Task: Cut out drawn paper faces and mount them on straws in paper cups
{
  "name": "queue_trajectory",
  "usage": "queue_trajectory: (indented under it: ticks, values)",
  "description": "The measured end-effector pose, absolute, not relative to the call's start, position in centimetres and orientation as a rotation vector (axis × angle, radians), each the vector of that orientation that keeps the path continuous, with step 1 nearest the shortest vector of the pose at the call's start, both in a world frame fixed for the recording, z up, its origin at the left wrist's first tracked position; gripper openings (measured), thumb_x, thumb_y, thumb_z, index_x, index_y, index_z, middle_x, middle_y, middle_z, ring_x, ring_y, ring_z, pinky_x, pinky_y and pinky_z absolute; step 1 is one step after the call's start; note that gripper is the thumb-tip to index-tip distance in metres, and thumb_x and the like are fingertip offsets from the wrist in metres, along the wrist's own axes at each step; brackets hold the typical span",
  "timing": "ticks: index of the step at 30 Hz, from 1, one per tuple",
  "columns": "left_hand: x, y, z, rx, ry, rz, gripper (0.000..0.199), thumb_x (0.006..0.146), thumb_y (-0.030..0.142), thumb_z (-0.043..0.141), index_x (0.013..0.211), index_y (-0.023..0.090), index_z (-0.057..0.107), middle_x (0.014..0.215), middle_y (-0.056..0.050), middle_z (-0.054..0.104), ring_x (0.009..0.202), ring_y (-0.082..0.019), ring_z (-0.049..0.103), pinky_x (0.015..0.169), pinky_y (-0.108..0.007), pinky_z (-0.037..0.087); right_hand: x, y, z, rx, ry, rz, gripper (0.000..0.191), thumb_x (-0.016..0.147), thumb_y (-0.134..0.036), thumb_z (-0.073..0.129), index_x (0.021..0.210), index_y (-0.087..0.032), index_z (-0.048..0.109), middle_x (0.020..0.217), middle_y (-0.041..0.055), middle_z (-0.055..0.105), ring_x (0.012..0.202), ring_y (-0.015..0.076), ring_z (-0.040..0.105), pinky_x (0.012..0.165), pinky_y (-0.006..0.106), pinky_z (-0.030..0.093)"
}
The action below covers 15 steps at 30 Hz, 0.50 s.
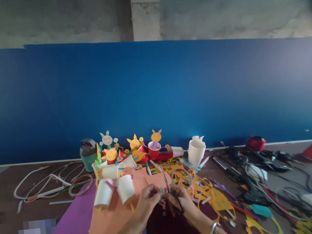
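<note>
The left hand (149, 202) has its fingertips pinched together on a small green piece (162, 190), near the table's near edge. The right hand (185, 202) is closed around the handles of the scissors (165, 178), their blades pointing toward the far edge; whether the blades touch the piece, I cannot tell. With the fingertips so near the blades, a slip could nip skin, and so small a piece could spring loose and be lost among the yellow cut-out scraps (220, 201) spread to the right. A clear ring (191, 180) lies just beside the blades, so a sideways swing could knock it. To the left, two white cups (103, 193) (125, 189) stand tilted on the orange paper (113, 222); dragging that sheet with the left forearm could topple them. Toward the far edge, cups with paper animal heads (156, 135) crowd together, so one bump could spread. Over the right side, tangled black cables (255, 170) could snag a sleeve or bracelet (214, 231).
</note>
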<state>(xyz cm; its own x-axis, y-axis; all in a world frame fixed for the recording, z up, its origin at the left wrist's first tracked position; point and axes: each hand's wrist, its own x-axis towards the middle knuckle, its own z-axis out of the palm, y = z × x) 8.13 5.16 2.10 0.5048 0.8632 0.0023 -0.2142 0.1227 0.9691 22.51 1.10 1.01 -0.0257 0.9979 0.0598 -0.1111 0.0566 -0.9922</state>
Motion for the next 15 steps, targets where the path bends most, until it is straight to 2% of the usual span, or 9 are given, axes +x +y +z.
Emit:
queue_trajectory:
  ticks: [3, 5, 8, 10, 15]
  values:
    - [8.0, 5.1, 2.3, 1.242, 0.73, 0.968, 0.028, 0.077, 0.038, 0.063, 0.062, 0.017, 0.052, 0.057, 0.004, 0.054, 0.056, -0.011, 0.051, 0.057, -0.022, 0.038, 22.5, 1.5, 0.6, -1.065, -1.115, 1.202, 0.037, 0.07, -0.049, 0.07, 0.073, -0.015, 0.055, 0.036, -0.0077, 0.047, 0.028, 0.0063, 0.041, 0.031, 0.015, 0.025]
    - [8.0, 5.1, 2.2, 1.253, 0.758, 1.039, 0.028, 0.076, 0.036, 0.064, 0.06, 0.017, 0.05, 0.055, 0.005, 0.05, 0.055, -0.01, 0.048, 0.056, -0.02, 0.038, 22.5, 1.6, 0.5, -1.07, -1.083, 1.18, 0.037, 0.07, -0.049, 0.07, 0.071, -0.016, 0.053, 0.036, -0.008, 0.046, 0.028, 0.0061, 0.041, 0.031, 0.015, 0.025]
    - [8.1, 5.2, 1.7, 1.245, 0.716, 1.048, 0.019, 0.072, 0.032, 0.068, 0.072, 0.018, 0.055, 0.065, 0.004, 0.055, 0.06, -0.011, 0.052, 0.058, -0.021, 0.041, 22.4, 1.6, 0.7, -1.073, -1.085, 1.168, 0.037, 0.071, -0.048, 0.07, 0.067, -0.016, 0.052, 0.036, -0.0077, 0.045, 0.028, 0.006, 0.041, 0.031, 0.015, 0.025]
    - [8.3, 5.2, 1.3, 1.259, 0.702, 0.997, 0.019, 0.074, 0.034, 0.066, 0.078, 0.018, 0.058, 0.071, 0.001, 0.059, 0.063, -0.013, 0.056, 0.059, -0.022, 0.043, 22.3, 1.5, 0.8, -1.051, -1.091, 1.171, 0.038, 0.07, -0.048, 0.071, 0.067, -0.016, 0.051, 0.037, -0.0077, 0.046, 0.028, 0.0061, 0.042, 0.031, 0.015, 0.026]
    - [8.3, 5.5, 1.0, 1.254, 0.748, 0.994, 0.023, 0.076, 0.038, 0.064, 0.071, 0.016, 0.058, 0.064, 0.001, 0.058, 0.059, -0.012, 0.055, 0.058, -0.022, 0.042, 21.8, 1.2, 0.9, -1.005, -1.12, 1.205, 0.035, 0.07, -0.045, 0.071, 0.072, -0.016, 0.051, 0.044, -0.0064, 0.052, 0.032, 0.0066, 0.046, 0.035, 0.016, 0.033]
